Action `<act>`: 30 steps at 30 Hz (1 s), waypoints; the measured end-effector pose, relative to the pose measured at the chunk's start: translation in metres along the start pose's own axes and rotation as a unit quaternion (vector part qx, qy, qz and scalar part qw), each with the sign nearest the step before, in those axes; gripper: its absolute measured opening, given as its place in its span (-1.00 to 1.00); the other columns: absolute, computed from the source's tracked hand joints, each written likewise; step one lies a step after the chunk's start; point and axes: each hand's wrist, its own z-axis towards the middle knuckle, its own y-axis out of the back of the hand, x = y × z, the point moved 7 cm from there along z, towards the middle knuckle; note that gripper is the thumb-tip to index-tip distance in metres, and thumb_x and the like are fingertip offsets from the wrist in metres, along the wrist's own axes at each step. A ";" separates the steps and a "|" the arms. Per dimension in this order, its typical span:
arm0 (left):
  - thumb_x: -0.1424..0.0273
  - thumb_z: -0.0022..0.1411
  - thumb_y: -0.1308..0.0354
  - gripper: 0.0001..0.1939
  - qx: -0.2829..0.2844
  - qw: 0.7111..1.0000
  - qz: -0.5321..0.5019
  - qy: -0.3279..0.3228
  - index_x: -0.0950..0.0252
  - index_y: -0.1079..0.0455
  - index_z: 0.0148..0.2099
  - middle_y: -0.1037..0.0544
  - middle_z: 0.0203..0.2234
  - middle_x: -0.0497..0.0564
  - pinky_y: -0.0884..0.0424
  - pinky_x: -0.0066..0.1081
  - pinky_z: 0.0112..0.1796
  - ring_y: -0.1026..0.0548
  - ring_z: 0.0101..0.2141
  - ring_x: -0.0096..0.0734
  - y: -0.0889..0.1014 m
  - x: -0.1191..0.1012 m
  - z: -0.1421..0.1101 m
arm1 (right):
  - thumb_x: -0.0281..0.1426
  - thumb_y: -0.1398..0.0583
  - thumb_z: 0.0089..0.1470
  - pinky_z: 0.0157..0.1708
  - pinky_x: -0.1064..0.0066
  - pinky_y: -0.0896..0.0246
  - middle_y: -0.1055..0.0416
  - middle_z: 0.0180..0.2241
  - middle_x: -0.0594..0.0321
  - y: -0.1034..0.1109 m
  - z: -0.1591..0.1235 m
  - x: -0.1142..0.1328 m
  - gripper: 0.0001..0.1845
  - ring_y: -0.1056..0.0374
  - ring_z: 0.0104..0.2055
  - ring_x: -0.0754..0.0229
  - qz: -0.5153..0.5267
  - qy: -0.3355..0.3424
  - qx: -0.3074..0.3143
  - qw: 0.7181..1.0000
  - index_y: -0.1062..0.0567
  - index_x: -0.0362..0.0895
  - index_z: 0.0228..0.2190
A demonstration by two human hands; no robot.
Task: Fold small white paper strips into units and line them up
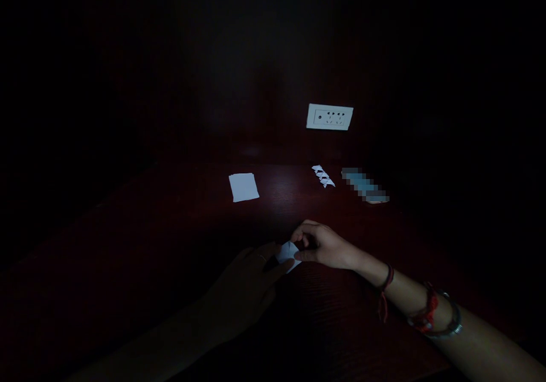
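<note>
Pixelation is masking the blue item [362,183]. Darkness is hiding the sides of the worktop [281,183] and dimming the left grip [251,277]. This and the right grip [326,246] are covering parts of the paper [288,250]. The frame is cutting off the 2 forearms [482,336]. Sheets in the stack [244,187] are blending together.

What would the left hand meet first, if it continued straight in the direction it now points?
The left hand would first meet the small folded paper it touches, then probably the right hand; depth is unclear in this dark view.
</note>
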 end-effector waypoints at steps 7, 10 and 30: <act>0.61 0.08 0.08 -0.38 0.020 1.000 -0.016 -0.015 0.10 0.06 0.16 -0.01 0.12 0.00 -0.11 -0.12 -0.06 -0.04 0.06 -0.16 0.002 -0.001 0.001 | -0.50 -0.20 -0.15 -0.47 0.54 -0.13 -0.29 -0.48 0.32 -0.003 0.001 0.000 -0.84 -0.20 -0.45 0.37 0.065 0.005 -0.002 0.998 -0.38 -0.20 -0.40; 0.64 0.06 0.09 -0.35 0.038 0.999 -0.014 -0.015 0.09 0.07 0.17 0.01 0.13 0.02 -0.10 -0.09 -0.05 0.01 0.09 -0.17 0.003 0.001 0.003 | -0.46 -0.20 -0.14 -0.45 0.53 -0.15 -0.34 -0.48 0.30 -0.003 0.000 -0.003 -0.83 -0.23 -0.45 0.36 0.071 0.000 -0.001 0.997 -0.42 -0.20 -0.39; 0.63 0.10 0.11 -0.40 0.053 0.997 -0.011 -0.059 0.21 0.09 0.18 -0.04 0.12 -0.01 -0.05 -0.22 0.01 -0.01 0.10 -0.30 -0.001 0.000 0.001 | -0.58 -0.09 -0.04 -0.18 0.43 -0.19 -0.39 -0.28 0.20 0.000 -0.020 0.024 -0.78 -0.29 -0.23 0.28 -0.054 0.188 0.091 0.976 -0.47 -0.19 -0.34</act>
